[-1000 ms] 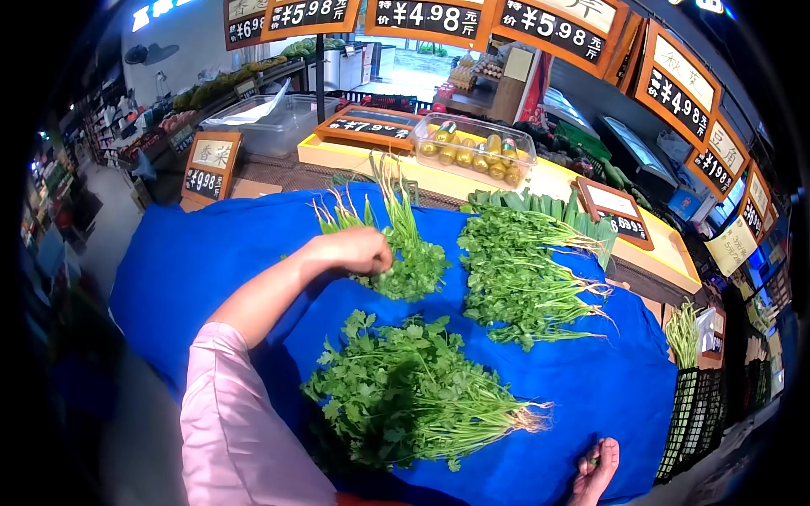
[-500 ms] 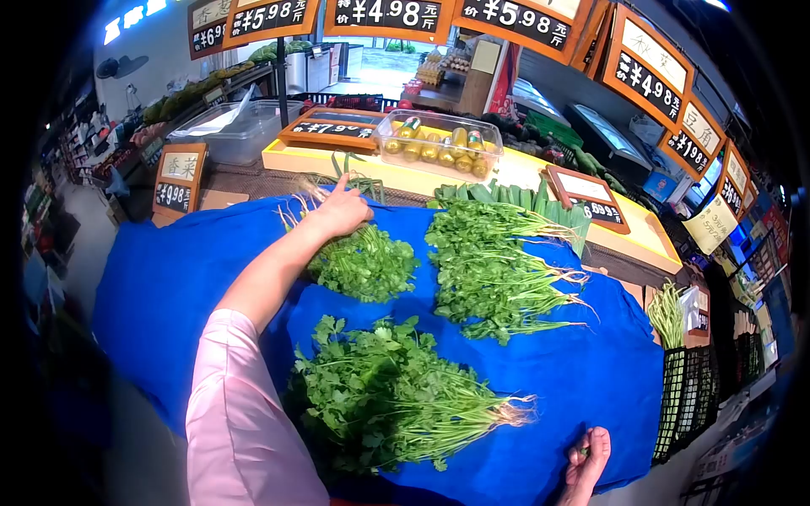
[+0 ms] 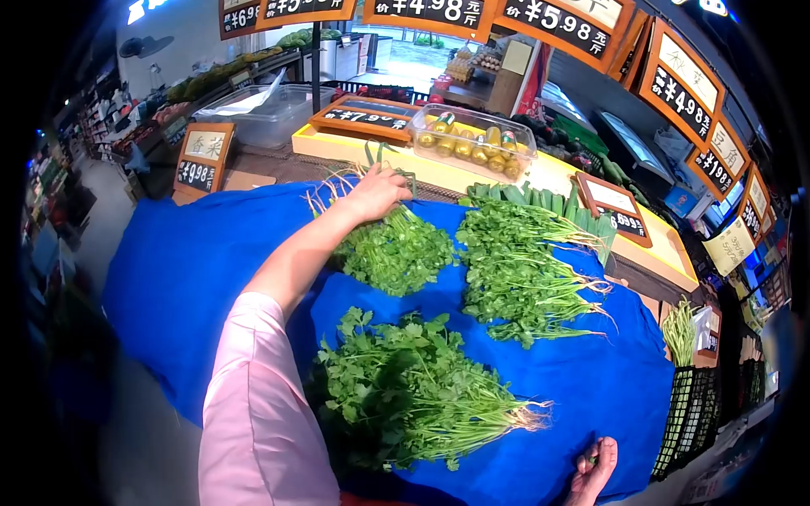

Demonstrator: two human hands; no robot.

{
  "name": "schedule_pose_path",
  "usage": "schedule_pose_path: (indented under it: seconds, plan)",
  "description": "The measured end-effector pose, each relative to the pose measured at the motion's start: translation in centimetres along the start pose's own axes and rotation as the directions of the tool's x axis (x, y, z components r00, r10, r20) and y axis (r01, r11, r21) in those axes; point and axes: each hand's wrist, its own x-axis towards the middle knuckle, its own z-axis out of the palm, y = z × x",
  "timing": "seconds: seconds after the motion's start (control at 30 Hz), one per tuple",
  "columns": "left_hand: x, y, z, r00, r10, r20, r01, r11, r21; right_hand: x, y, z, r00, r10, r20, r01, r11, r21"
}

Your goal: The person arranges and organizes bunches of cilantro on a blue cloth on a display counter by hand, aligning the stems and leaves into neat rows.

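My left hand [image 3: 381,192] reaches across to the back left bunch of cilantro [image 3: 399,253], its fingers over the stems near the pale roots. The leaves of that bunch point toward me. Down at the lower right, my right hand [image 3: 596,464] is closed, with a small greenish bit showing between the fingers. A large pile of cilantro [image 3: 413,388] lies in front of me, roots to the right. Behind it, several more cilantro bunches [image 3: 519,270] are laid in a row, roots also to the right. All rest on a blue cloth [image 3: 202,270].
Behind the cloth stand a yellow-edged shelf [image 3: 325,145], a clear box of yellowish fruit [image 3: 472,150] and a price sign [image 3: 205,158]. Leeks [image 3: 582,218] lie at the back right. A black crate [image 3: 692,405] with long green beans [image 3: 677,331] is on the right. Price boards [image 3: 682,88] hang overhead.
The view has shifted, so the whole scene sits farther right. My left hand stays at the back left cilantro, its fingers bent more over the stems. My right hand remains closed.
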Motion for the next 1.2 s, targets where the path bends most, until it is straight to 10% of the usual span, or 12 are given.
schedule_pose_path:
  seconds: [0.4,0.8,0.97,1.2]
  plan:
    - [1.4,0.5,-0.3,0.966,-0.046,0.253,0.023,0.995,0.094,0.0,-0.4,0.2,0.999,-0.011,-0.037,0.01,0.999,-0.039]
    - [-0.3,-0.7,0.5,0.98,-0.086,-0.179,0.097,0.994,0.052,-0.2,-0.7,0.8,0.999,-0.027,-0.04,0.026,1.0,-0.016]
    - [-2.7,-1.2,0.4,0.995,0.093,-0.021,-0.093,0.996,0.002,-0.1,-0.4,0.3,1.0,-0.015,0.028,0.015,1.0,-0.002]
    - [-4.6,-0.6,-1.1,0.999,-0.046,-0.015,0.045,0.994,-0.102,-0.2,-0.7,1.0,1.0,-0.027,-0.002,0.027,0.999,-0.023]
